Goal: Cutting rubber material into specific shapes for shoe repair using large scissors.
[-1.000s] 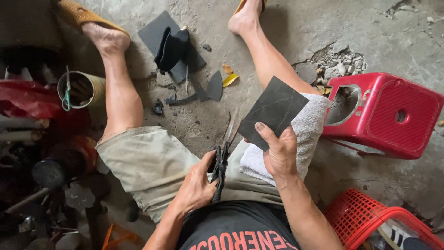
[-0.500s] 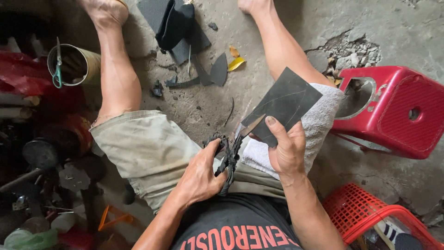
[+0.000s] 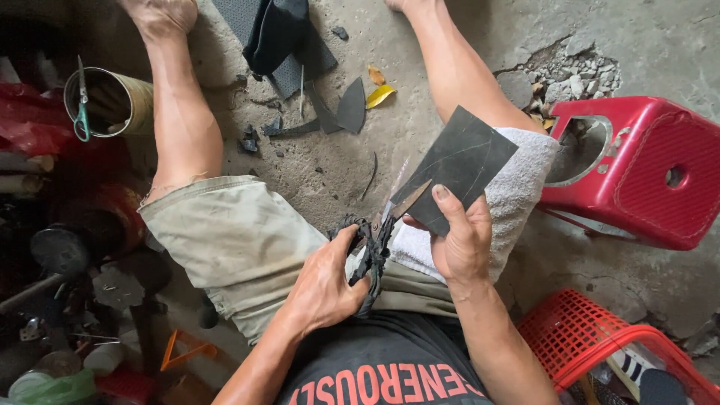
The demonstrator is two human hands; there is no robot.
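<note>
the left hand (image 3: 326,289) is closed tight around the black-wrapped handles of the scissors (image 3: 373,244), and the right hand (image 3: 459,244) pinches the dark sheet (image 3: 459,166) at its near edge, thumb on top. the sheet lies over the white towel (image 3: 521,187) on the right knee. one second ago the blades stood beside the sheet, open and pointing far; now the blade tip lies on the near-left edge of the sheet, so the cut seems to be starting there, along a thin scratched line. how far the blades are open i cannot tell. cut scraps (image 3: 351,106) lie on the concrete floor (image 3: 420,67), far from the hands, and a red stool (image 3: 637,172) lies at the right.
</note>
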